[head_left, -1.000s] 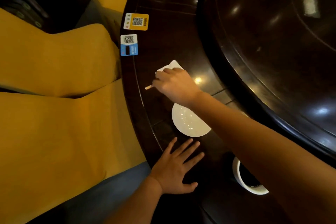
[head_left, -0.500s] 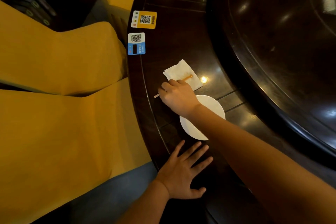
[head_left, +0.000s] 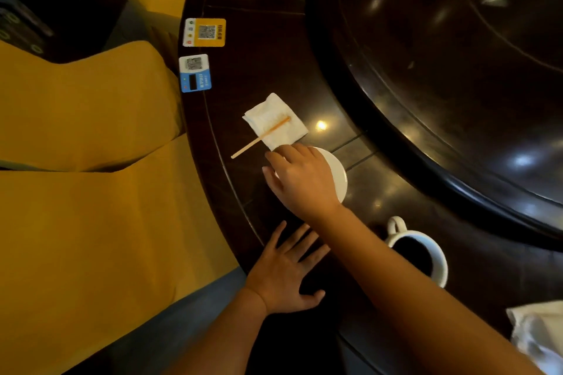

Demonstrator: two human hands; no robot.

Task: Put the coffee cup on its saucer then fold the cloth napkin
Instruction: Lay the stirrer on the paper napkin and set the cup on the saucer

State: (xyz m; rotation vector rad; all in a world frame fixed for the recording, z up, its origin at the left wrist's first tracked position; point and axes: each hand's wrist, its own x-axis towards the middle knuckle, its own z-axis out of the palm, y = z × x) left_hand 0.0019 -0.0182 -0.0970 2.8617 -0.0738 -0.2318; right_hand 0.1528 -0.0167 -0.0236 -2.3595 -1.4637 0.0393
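- Head view, hands: the left hand lies flat on the dark wooden table near its curved edge, palm down, fingers straight and spread, thumb out to the side, holding nothing.
- The right hand reaches across above the left one and sits over the near-left part of the white saucer. Its fingers are bent downward at the saucer's edge; whether they actually grip the rim or only rest on it cannot be told, since the fingertips are hidden under the hand.
- Saucer: it lies flat on the table with nothing on it; only its right part shows past the hand.
- Coffee cup: white, holding dark liquid, upright on the table near the saucer on the viewer's side, apart from it. Its handle points toward the saucer. The right forearm passes over its left rim.
- A small white folded napkin lies flat just beyond the saucer, its near corner by the right hand's fingers. A thin wooden stir stick lies slantwise across it, one end sticking out over the table toward the edge.
- Another piece of crumpled white cloth shows at the lower right corner, cut off by the frame.
- Two QR-code stickers sit on the table edge farther away: a yellow sticker and a blue sticker.
- A raised dark turntable fills the right upper part; yellow seat cushions fill the left.
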